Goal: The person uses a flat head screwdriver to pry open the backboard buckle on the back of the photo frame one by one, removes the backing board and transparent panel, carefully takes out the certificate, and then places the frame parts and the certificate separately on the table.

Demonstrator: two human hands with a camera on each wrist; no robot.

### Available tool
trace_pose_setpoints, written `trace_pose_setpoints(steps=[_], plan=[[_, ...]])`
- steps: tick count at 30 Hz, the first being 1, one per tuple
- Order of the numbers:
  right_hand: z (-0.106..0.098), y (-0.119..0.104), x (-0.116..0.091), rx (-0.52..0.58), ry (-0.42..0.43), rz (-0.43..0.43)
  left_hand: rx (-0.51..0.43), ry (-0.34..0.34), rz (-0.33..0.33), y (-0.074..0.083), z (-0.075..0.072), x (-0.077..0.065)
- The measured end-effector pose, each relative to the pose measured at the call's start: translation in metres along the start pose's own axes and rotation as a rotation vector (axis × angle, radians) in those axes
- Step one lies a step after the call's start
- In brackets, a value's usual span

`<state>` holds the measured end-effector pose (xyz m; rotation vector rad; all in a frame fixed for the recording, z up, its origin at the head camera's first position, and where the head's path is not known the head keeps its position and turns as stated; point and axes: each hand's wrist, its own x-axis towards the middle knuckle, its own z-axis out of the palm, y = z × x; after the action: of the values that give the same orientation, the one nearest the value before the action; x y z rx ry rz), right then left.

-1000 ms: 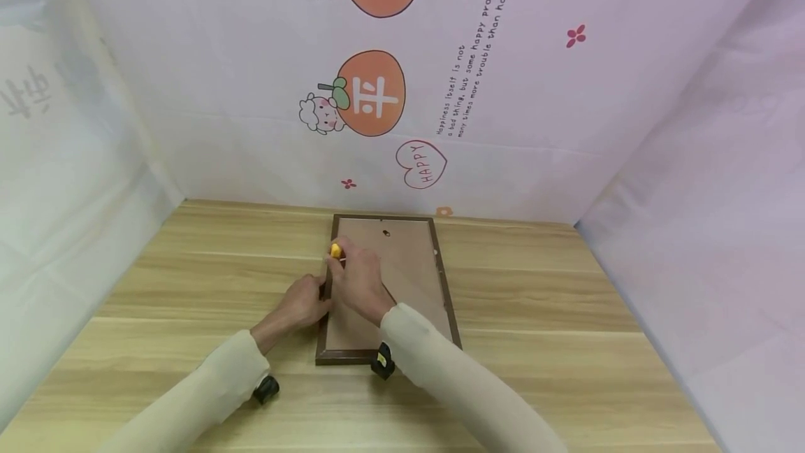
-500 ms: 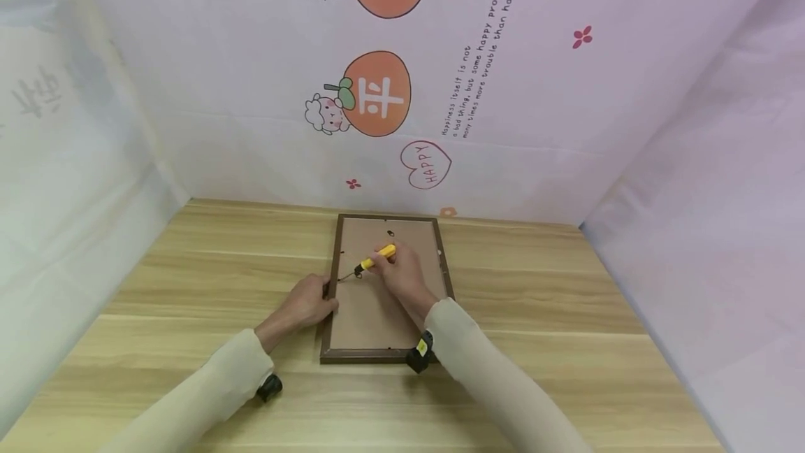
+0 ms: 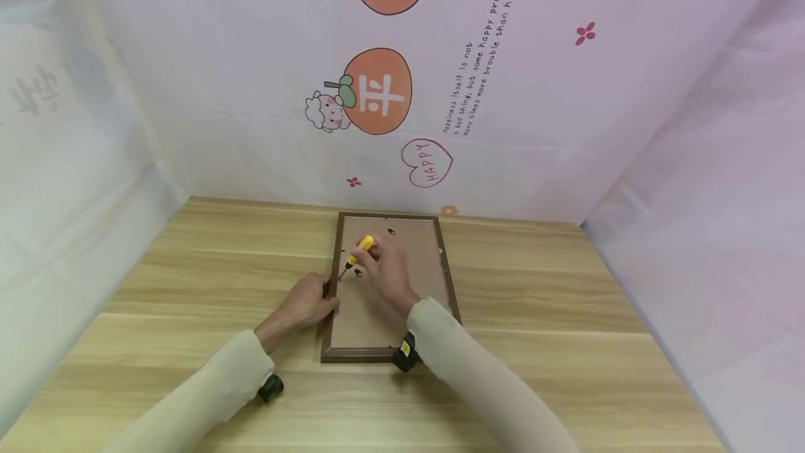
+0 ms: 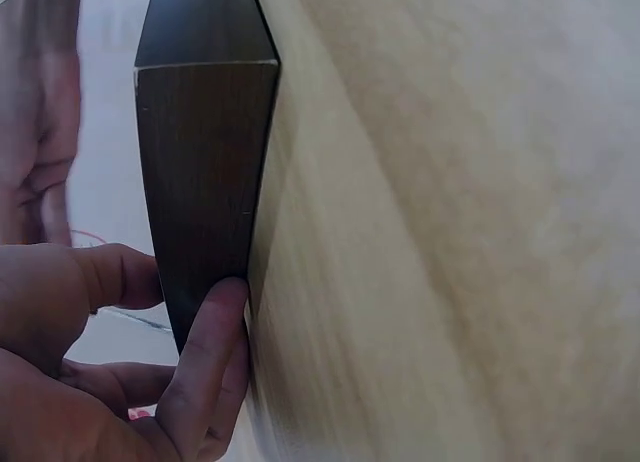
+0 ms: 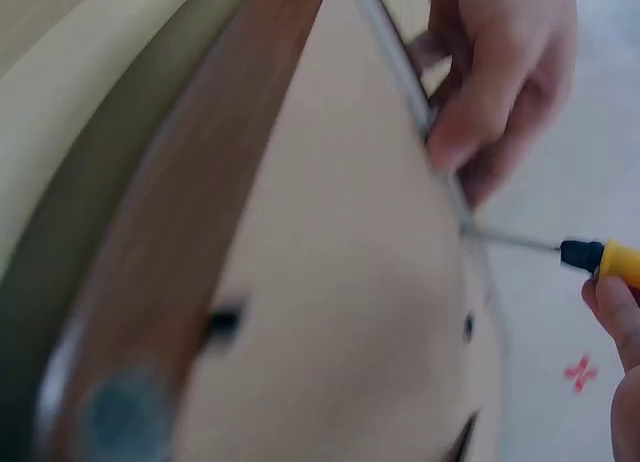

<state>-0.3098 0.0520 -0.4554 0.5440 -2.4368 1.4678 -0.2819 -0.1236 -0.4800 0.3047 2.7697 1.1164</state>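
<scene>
A brown picture frame [image 3: 361, 354] lies face down on the table, its tan backing board [image 3: 361, 317] upward. My left hand [image 3: 308, 301] grips the frame's left side, thumb over the top edge and fingers along the outer side, as the left wrist view shows. My right hand [image 3: 386, 272] holds a screwdriver [image 3: 360, 250] with a yellow handle and black collar. It slants down to the left, and its metal shaft [image 5: 515, 240] meets the inner left edge of the frame, just beyond my left thumb. Small dark tabs [image 5: 468, 327] show along the board's edge.
Two small dark hangers sit on the board, one near the top [image 3: 391, 231] and one beside the screwdriver [image 3: 358, 273]. The wood-grain table [image 3: 534, 341] extends on both sides. A printed white sheet [image 3: 516, 173] rises right behind the frame.
My right hand first moves right off the frame's left edge, bringing the screwdriver into view, then back left, tilting the handle steeper. My left hand keeps its grip on the frame.
</scene>
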Motion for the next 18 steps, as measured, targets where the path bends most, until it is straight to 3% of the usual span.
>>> trace_pose_setpoints(steps=[8,18], plan=[[0.010,-0.018,0.001,-0.123,-0.008,-0.034,0.055,-0.012,0.013,0.000,-0.002,0.000],[0.021,-0.034,0.004,-0.186,-0.030,-0.063,0.023,-0.039,-0.024,0.000,-0.001,0.003]])
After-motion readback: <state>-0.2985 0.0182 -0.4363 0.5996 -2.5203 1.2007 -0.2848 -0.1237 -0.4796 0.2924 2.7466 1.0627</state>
